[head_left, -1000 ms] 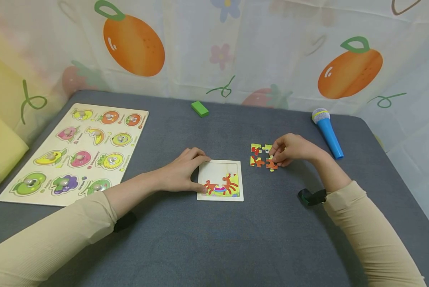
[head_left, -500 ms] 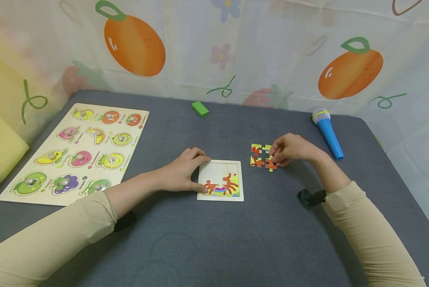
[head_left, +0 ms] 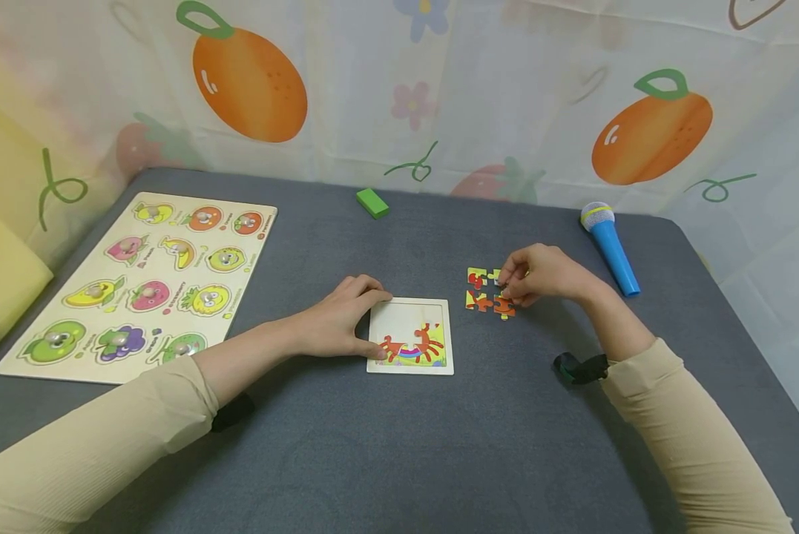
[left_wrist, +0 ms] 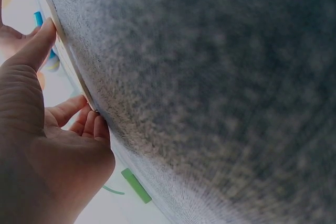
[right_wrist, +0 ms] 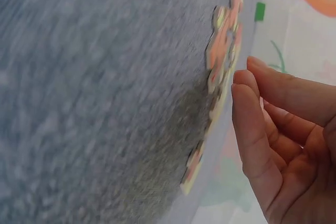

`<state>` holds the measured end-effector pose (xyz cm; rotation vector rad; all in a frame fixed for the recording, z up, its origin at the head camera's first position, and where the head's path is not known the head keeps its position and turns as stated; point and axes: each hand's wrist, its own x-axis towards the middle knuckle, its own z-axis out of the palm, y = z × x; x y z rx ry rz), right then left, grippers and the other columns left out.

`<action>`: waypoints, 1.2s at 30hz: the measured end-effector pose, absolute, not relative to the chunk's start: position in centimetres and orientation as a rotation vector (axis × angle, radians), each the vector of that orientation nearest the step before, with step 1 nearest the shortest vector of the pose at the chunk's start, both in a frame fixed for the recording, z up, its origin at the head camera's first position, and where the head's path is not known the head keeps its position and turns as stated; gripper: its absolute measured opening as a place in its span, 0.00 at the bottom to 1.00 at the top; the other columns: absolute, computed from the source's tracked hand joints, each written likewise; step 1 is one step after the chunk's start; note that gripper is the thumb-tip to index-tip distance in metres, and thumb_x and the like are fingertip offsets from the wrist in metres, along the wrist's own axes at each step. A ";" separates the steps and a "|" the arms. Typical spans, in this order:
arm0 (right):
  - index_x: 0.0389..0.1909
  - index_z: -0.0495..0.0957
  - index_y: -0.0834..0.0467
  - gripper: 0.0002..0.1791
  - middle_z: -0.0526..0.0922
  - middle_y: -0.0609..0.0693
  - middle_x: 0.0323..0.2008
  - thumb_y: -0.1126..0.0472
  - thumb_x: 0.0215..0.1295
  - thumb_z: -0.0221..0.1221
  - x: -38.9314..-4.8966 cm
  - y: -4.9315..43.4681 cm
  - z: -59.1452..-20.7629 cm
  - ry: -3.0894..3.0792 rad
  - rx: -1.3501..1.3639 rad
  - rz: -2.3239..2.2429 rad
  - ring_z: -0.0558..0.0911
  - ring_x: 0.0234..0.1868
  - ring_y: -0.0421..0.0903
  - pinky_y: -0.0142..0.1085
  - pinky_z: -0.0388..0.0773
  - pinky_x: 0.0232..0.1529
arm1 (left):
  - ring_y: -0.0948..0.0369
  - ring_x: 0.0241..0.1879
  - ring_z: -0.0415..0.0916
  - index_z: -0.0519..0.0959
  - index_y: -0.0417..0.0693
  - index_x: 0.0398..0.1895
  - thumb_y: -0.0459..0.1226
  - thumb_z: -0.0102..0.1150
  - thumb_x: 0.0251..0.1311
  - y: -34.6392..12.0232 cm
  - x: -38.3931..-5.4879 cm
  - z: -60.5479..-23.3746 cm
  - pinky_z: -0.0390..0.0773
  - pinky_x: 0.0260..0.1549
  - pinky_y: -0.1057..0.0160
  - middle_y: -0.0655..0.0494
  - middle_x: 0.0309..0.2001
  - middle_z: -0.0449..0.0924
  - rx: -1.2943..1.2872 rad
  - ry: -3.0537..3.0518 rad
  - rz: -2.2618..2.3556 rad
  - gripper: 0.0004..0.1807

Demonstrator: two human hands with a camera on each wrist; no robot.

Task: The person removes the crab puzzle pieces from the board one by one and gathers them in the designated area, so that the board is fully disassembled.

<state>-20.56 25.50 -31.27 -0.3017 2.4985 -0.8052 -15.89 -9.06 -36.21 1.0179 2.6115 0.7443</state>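
Note:
My left hand (head_left: 339, 319) holds the left side of a square wooden puzzle tray (head_left: 409, 373), thumb at the near corner and fingers at the far one. Red and yellow picture pieces fill its lower part; the upper part shows bare wood. In the left wrist view the thumb and curled fingers touch the tray's edge (left_wrist: 71, 66). Several loose jigsaw pieces (head_left: 477, 300) lie grouped right of the tray. Over their right side is my right hand (head_left: 539, 274), covering part of the upper right piece. In the right wrist view its fingertips (right_wrist: 247, 90) are bent near the pieces, nothing visibly gripped.
A large fruit peg puzzle board (head_left: 115, 267) lies on the left, partly behind the left forearm. A green block (head_left: 372, 202) sits near the table's back edge. A blue toy microphone (head_left: 611, 248) lies beyond the right hand. A fruit-print curtain (head_left: 372, 96) hangs behind the dark table (head_left: 399, 452).
My right hand has shifted slightly up and left over the loose pieces. The lower right piece has slid a little left. My left hand and the tray stay in place.

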 end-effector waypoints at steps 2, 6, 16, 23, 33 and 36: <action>0.43 0.81 0.64 0.11 0.86 0.52 0.27 0.64 0.61 0.65 -20.4 25.1 -31.0 2.514 -0.328 -0.800 0.84 0.27 0.40 0.35 0.84 0.34 | 0.51 0.62 0.61 0.68 0.41 0.68 0.49 0.75 0.48 -9.1 -15.9 -36.2 0.69 0.61 0.50 0.46 0.64 0.65 1.020 2.614 0.742 0.45; 0.44 0.81 0.63 0.11 0.86 0.52 0.27 0.64 0.62 0.64 -20.0 24.2 -30.8 2.525 -0.391 -0.801 0.84 0.28 0.40 0.34 0.82 0.35 | 0.51 0.61 0.61 0.68 0.41 0.68 0.49 0.75 0.48 -9.1 -15.9 -36.2 0.69 0.61 0.50 0.46 0.63 0.65 1.019 2.614 0.741 0.45; 0.46 0.81 0.60 0.11 0.86 0.56 0.31 0.64 0.63 0.63 -19.3 21.9 -31.0 2.471 -0.528 -0.856 0.79 0.24 0.51 0.39 0.77 0.27 | 0.52 0.61 0.61 0.68 0.42 0.68 0.49 0.76 0.48 -9.2 -16.0 -36.3 0.69 0.61 0.51 0.46 0.63 0.65 1.026 2.613 0.744 0.45; 0.46 0.82 0.58 0.13 0.84 0.51 0.35 0.62 0.59 0.68 -18.9 20.1 -31.3 2.463 -0.592 -0.844 0.82 0.32 0.43 0.34 0.79 0.34 | 0.52 0.61 0.61 0.68 0.42 0.68 0.49 0.75 0.48 -9.1 -16.0 -36.3 0.69 0.61 0.50 0.46 0.63 0.65 1.023 2.610 0.743 0.45; 0.44 0.83 0.57 0.15 0.86 0.51 0.37 0.66 0.55 0.70 -18.1 17.9 -31.7 2.416 -0.718 -0.840 0.81 0.38 0.42 0.33 0.79 0.42 | 0.51 0.62 0.61 0.68 0.41 0.68 0.49 0.75 0.48 -9.1 -15.9 -36.2 0.69 0.61 0.50 0.46 0.63 0.65 1.016 2.608 0.743 0.45; 0.44 0.83 0.57 0.16 0.85 0.51 0.38 0.65 0.54 0.71 -18.0 17.5 -31.8 2.399 -0.746 -0.828 0.80 0.38 0.41 0.33 0.78 0.43 | 0.51 0.61 0.61 0.68 0.41 0.68 0.49 0.75 0.48 -9.0 -15.9 -36.1 0.69 0.61 0.50 0.46 0.63 0.66 1.016 2.607 0.746 0.45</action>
